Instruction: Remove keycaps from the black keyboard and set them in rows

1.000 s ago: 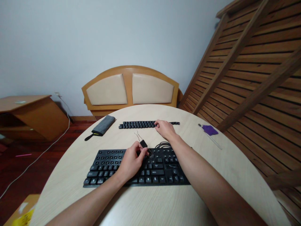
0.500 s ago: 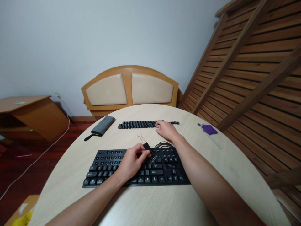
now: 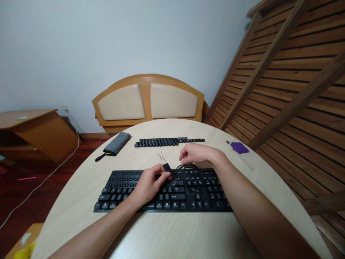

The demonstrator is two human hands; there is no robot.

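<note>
A black keyboard (image 3: 124,194) lies across the near part of the table; its upper left rows show bare key stems, while the lower rows carry keycaps. My left hand (image 3: 151,181) rests over its middle, fingers pinching a keycap puller (image 3: 167,168) with a black handle and thin wire prongs at both ends. The lower prongs reach down to the keys near Enter. My right hand (image 3: 195,154) hovers behind the keyboard, above its coiled cable (image 3: 188,166), fingers loosely bent and nothing visible in them. Farther back, loose black keycaps (image 3: 157,142) stand in neat rows.
On the table's left lies a grey pouch (image 3: 117,144) with a black loop. At the right are a purple cloth (image 3: 239,147) and a thin pale stick (image 3: 244,160). A headboard (image 3: 147,100) stands behind the round table (image 3: 161,230), and a slatted wooden frame (image 3: 285,86) leans at right.
My right hand has drawn back from the keycap rows toward the keyboard's cable, uncovering the right end of the rows. My left hand stays nearly in place with the puller.
</note>
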